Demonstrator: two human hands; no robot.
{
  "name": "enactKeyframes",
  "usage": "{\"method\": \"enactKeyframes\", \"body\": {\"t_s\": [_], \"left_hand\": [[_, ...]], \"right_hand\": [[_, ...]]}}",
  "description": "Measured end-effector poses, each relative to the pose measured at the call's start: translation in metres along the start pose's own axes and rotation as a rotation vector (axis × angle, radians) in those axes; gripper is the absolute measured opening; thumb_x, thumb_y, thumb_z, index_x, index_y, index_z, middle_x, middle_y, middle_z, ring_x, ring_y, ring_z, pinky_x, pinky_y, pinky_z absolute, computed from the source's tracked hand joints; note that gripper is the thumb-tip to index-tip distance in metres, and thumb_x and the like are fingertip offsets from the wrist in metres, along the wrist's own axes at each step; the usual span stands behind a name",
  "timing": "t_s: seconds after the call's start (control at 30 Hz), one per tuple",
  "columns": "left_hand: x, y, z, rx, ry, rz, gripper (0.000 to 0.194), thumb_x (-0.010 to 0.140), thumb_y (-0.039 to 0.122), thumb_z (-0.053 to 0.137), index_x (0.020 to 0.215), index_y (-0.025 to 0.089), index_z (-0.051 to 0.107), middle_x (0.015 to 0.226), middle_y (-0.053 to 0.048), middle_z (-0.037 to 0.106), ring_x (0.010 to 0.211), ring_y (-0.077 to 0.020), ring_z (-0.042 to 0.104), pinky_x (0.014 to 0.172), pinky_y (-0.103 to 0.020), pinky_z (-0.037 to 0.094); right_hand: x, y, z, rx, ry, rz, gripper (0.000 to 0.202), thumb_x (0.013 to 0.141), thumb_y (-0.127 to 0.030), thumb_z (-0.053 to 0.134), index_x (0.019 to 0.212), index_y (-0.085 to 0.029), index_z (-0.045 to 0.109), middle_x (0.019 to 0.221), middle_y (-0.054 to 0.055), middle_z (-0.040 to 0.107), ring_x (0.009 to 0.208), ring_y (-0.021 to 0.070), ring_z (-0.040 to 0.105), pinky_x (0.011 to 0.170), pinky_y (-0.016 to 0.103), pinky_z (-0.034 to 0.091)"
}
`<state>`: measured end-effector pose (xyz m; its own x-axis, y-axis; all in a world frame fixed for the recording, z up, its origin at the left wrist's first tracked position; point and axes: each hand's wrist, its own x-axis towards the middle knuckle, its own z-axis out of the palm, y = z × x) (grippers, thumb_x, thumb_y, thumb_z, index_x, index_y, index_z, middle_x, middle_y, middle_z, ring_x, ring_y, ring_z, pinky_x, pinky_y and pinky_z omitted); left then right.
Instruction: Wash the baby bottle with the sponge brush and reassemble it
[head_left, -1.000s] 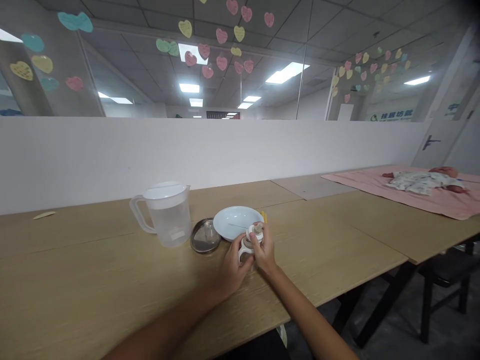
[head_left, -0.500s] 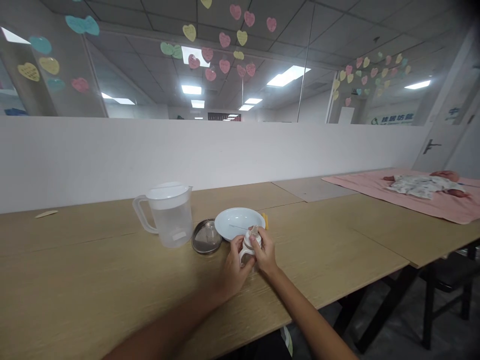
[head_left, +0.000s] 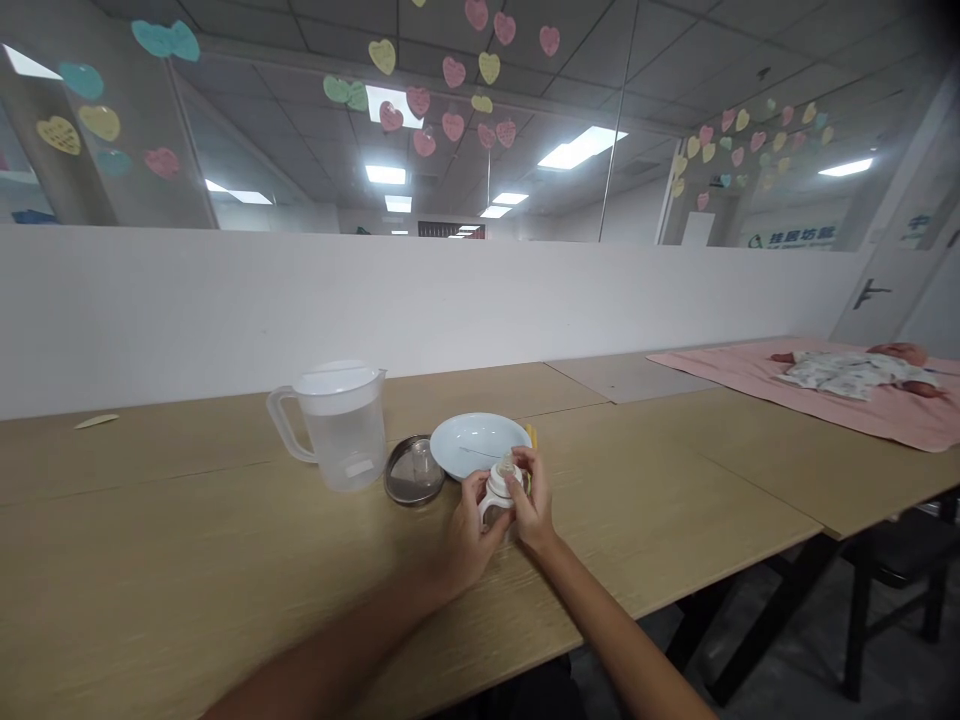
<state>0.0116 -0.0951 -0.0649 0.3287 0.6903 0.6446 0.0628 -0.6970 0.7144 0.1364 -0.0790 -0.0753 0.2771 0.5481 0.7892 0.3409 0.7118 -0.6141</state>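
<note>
Head view: your left hand (head_left: 472, 528) curls round the baby bottle (head_left: 496, 494), just in front of the white bowl (head_left: 469, 428), while your right hand (head_left: 534, 508) pinches its collar (head_left: 502, 479) between thumb and fingers; ideally, brace the bottle firmly, fingertips clear of the teat (head_left: 507, 464).

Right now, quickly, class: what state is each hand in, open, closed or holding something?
Left hand: closed, holding the baby bottle low down.
Right hand: closed around the bottle's white collar.

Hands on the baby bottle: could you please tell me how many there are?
2: the left hand low on the baby bottle, the right hand higher, by its white collar.
</note>
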Motion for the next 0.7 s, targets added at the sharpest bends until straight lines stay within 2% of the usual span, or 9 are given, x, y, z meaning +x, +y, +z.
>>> {"method": "enactKeyframes", "body": {"t_s": [0.07, 0.17, 0.27, 0.33, 0.47, 0.7], "left_hand": [[0.0, -0.002, 0.0, 0.01, 0.019, 0.007, 0.037, 0.081, 0.022, 0.057, 0.113, 0.019, 0.04, 0.111, -0.011, 0.059, 0.103, -0.0213, 0.057, 0.087, -0.037, 0.047], [-0.001, -0.002, -0.001, 0.093, 0.048, 0.014, 0.031, 0.079, 0.022, 0.058, 0.106, 0.019, 0.043, 0.104, -0.009, 0.06, 0.095, -0.0203, 0.059, 0.082, -0.035, 0.047], [0.0, 0.004, -0.004, 0.179, 0.021, 0.034, 0.024, 0.08, 0.024, 0.057, 0.102, 0.02, 0.047, 0.103, -0.008, 0.061, 0.092, -0.0204, 0.058, 0.081, -0.035, 0.047], [0.0, 0.008, -0.006, 0.218, -0.008, 0.056, 0.02, 0.082, 0.024, 0.054, 0.102, 0.02, 0.05, 0.106, -0.008, 0.06, 0.096, -0.0214, 0.058, 0.084, -0.037, 0.046], [0.001, 0.013, -0.007, 0.24, -0.074, 0.091, 0.018, 0.087, 0.024, 0.048, 0.104, 0.022, 0.052, 0.119, -0.009, 0.054, 0.112, -0.0224, 0.051, 0.095, -0.038, 0.042], [0.001, 0.016, -0.007, 0.253, -0.109, 0.096, 0.017, 0.087, 0.024, 0.046, 0.102, 0.023, 0.056, 0.122, -0.008, 0.052, 0.113, -0.0225, 0.051, 0.095, -0.037, 0.042]], "right_hand": [[-0.002, 0.003, 0.0, 0.001, 0.016, 0.03, 0.025, 0.087, -0.036, 0.043, 0.102, -0.018, 0.052, 0.09, 0.004, 0.056, 0.082, 0.0171, 0.054, 0.074, 0.031, 0.044], [-0.003, 0.005, 0.0, -0.005, 0.009, 0.064, 0.023, 0.088, -0.033, 0.039, 0.095, -0.018, 0.055, 0.086, 0.004, 0.058, 0.079, 0.0168, 0.055, 0.072, 0.03, 0.044], [0.001, 0.003, 0.001, 0.0, 0.047, 0.027, 0.024, 0.088, -0.029, 0.037, 0.089, -0.019, 0.058, 0.091, 0.005, 0.057, 0.088, 0.0186, 0.054, 0.08, 0.034, 0.043], [0.004, 0.002, 0.002, -0.012, 0.092, 0.004, 0.025, 0.086, -0.027, 0.037, 0.085, -0.019, 0.06, 0.094, 0.006, 0.053, 0.092, 0.0191, 0.052, 0.082, 0.035, 0.043], [0.008, 0.001, 0.003, -0.029, 0.141, 0.031, 0.025, 0.085, -0.026, 0.039, 0.08, -0.019, 0.062, 0.089, 0.005, 0.048, 0.086, 0.0178, 0.051, 0.077, 0.034, 0.043], [0.009, 0.004, 0.002, -0.024, 0.13, 0.061, 0.025, 0.086, -0.028, 0.038, 0.071, -0.019, 0.056, 0.076, 0.002, 0.051, 0.075, 0.016, 0.051, 0.07, 0.029, 0.042]]}}
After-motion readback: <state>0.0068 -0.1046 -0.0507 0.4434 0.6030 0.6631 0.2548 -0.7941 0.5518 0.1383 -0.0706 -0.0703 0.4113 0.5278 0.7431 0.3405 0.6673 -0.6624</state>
